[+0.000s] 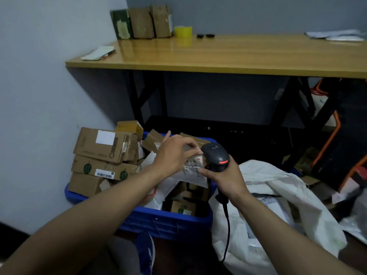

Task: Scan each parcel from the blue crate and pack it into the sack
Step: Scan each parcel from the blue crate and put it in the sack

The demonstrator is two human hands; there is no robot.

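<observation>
A blue crate (164, 221) on the floor is heaped with cardboard boxes (99, 147) and soft white mailers. My left hand (174, 153) grips a white plastic parcel (190, 173) with a printed label, held above the crate. My right hand (228, 179) is wrapped around a dark handheld scanner (215, 155) whose red light is lit; its head sits right beside the parcel's label, and the right thumb touches the parcel's edge. The scanner's cable (227, 231) hangs down. A white woven sack (278, 205) lies open to the right of the crate.
A wooden table (218, 56) with black legs stands behind the crate, carrying upright boxes (143, 22), a yellow tape roll (183, 31), a notepad with pen (99, 53) and papers. Orange-and-black bags (341, 135) fill the right side. A wall runs on the left.
</observation>
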